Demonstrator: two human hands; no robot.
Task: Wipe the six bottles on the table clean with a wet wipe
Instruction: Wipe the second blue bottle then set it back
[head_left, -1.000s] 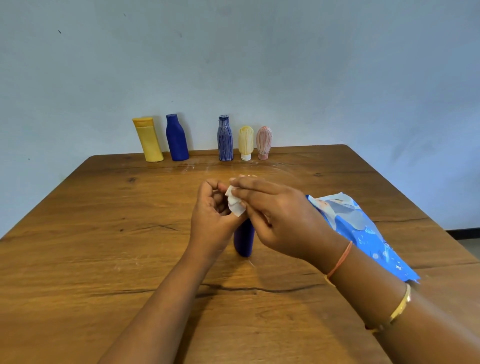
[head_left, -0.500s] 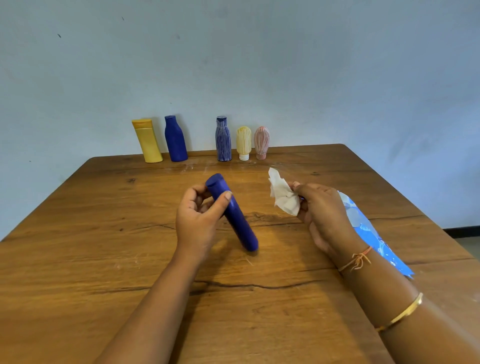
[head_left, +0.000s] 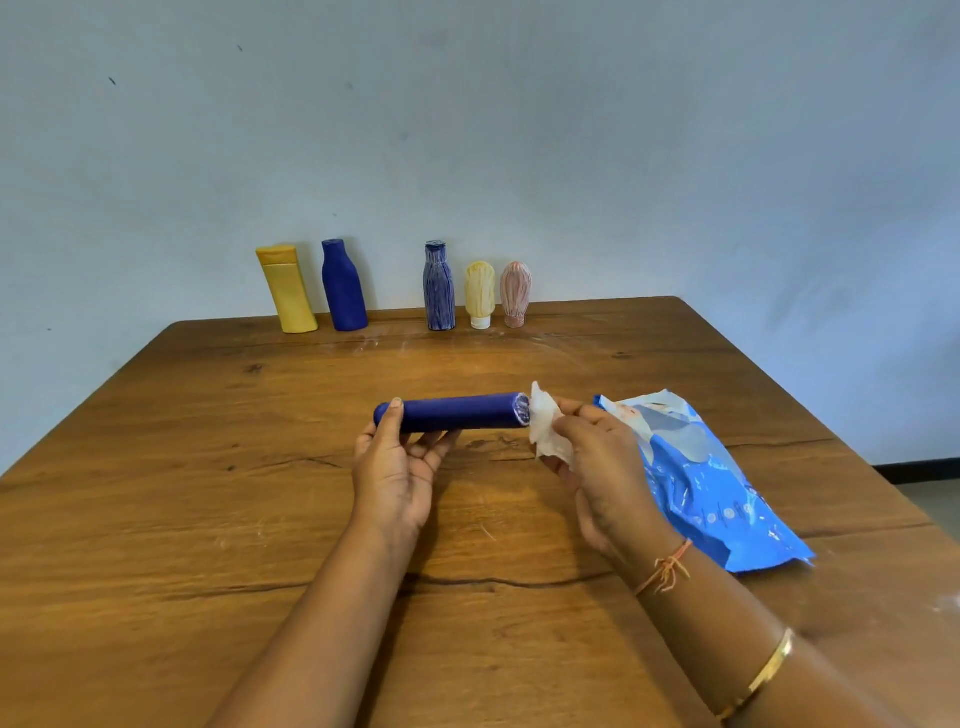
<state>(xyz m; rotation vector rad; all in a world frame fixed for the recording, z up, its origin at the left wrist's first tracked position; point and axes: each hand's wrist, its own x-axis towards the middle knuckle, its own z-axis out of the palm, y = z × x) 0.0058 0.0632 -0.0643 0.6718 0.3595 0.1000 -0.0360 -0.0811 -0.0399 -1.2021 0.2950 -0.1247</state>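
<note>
My left hand (head_left: 397, 467) grips a dark blue cylindrical bottle (head_left: 457, 412) near its rounded left end and holds it level above the table. Its flat end faces right, marked with pale streaks. My right hand (head_left: 597, 467) pinches a crumpled white wet wipe (head_left: 545, 427) right against that flat end. Along the far edge stand a yellow bottle (head_left: 287, 289), a plain blue bottle (head_left: 343, 286), a streaked blue bottle (head_left: 439, 287), a small yellowish bottle (head_left: 479, 294) and a small pink bottle (head_left: 515, 294).
A blue wet-wipe pack (head_left: 711, 488) lies on the wooden table (head_left: 156, 493) just right of my right hand. A pale wall rises directly behind the row of bottles. The table's right edge drops off beyond the pack.
The bottle went from upright under both hands, through a tilt, to lying level in my left hand. My right hand drew away with the wipe and now brings it to the bottle's flat end.
</note>
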